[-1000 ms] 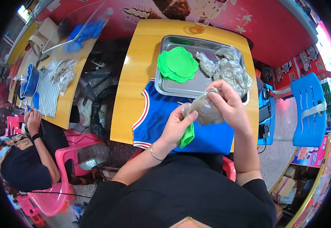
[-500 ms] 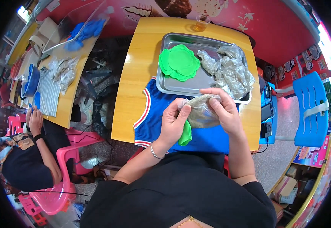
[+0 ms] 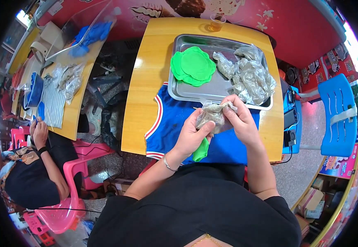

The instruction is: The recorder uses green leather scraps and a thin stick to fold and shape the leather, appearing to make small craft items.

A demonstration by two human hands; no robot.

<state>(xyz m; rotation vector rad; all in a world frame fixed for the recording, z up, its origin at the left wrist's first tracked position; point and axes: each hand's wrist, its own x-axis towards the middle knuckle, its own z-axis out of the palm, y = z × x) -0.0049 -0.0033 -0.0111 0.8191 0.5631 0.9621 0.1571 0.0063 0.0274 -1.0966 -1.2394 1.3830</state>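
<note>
Over the near edge of the tray, both my hands are closed on a small clear plastic bag (image 3: 213,115) of grey-brown grainy stuff. My left hand (image 3: 190,138) grips its left side, thumb across the front. At the upper right, my right hand (image 3: 240,121) pinches the gathered plastic. A limp bright green rubbery piece (image 3: 201,150) shows just under my left hand; whether that hand holds it is hidden. A blue sleeveless jersey (image 3: 168,123) with white and red trim lies beneath. In the metal tray (image 3: 183,91) are stacked flat green rounds (image 3: 193,66) and several similar filled bags (image 3: 251,78).
The tray rests on a yellow wooden table (image 3: 140,103), with a plastic cup of amber liquid (image 3: 217,22) at its far edge. A blue chair (image 3: 337,115) stands right. Leftward, a co-worker's hands (image 3: 39,131) are at another table (image 3: 74,111), near a blue basin (image 3: 35,90).
The bag, earlier stretched out smooth between my hands, is now bunched up and crumpled. My right hand has shifted slightly left, pinching the gathered plastic.
</note>
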